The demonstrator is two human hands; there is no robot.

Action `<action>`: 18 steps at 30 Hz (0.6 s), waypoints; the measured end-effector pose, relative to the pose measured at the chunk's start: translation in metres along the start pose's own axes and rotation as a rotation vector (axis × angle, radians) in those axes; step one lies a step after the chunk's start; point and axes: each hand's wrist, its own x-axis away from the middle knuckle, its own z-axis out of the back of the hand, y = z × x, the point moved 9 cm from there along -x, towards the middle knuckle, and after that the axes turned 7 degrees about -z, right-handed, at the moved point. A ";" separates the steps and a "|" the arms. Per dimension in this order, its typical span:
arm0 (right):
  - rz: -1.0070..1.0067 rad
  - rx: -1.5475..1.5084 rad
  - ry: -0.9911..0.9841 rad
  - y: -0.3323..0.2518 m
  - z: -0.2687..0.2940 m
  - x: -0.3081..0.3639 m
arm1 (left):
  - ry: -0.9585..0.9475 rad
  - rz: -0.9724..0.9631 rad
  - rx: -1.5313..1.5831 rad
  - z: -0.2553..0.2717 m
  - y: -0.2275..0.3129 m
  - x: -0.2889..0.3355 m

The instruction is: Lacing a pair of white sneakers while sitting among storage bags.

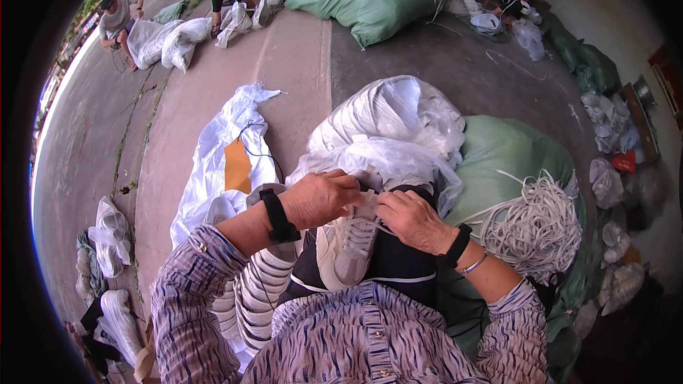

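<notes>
A light grey and white sneaker (348, 252) rests on my lap, its toe toward me. Pale shoelace (363, 231) crosses its front in several rows. My left hand (321, 200) is closed at the top of the sneaker, thumb and fingers pinched by its pale tongue. My right hand (414, 220) is closed too, pinching at the other side of the tongue, and a strand of lace runs from its fingers. Exactly what lies between the fingertips is partly hidden. Nested pale shoes (263, 291) are stacked beside my left thigh.
Before me lies a clear plastic bag of pale shoes (391, 114). A big green sack (509, 149) at my right bears a heap of white laces (533, 231). To the left is a white sack (228, 149). Other people sit farther off near a green sack (363, 0).
</notes>
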 end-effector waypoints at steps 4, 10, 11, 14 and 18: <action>0.077 0.046 -0.154 -0.001 -0.018 -0.002 | -0.278 -0.136 -0.199 -0.009 0.002 -0.008; -0.184 -0.086 -0.359 0.014 -0.027 -0.014 | -0.328 -0.028 -0.187 -0.022 0.001 -0.022; -0.238 -0.037 -0.351 0.019 -0.034 -0.012 | -0.335 0.081 -0.167 -0.022 -0.004 -0.024; -0.378 0.039 -0.427 0.015 -0.054 -0.012 | -0.192 0.152 0.292 -0.050 -0.024 -0.013; -0.452 -0.170 -0.330 0.029 -0.046 -0.011 | 0.255 0.672 1.237 -0.060 -0.061 0.012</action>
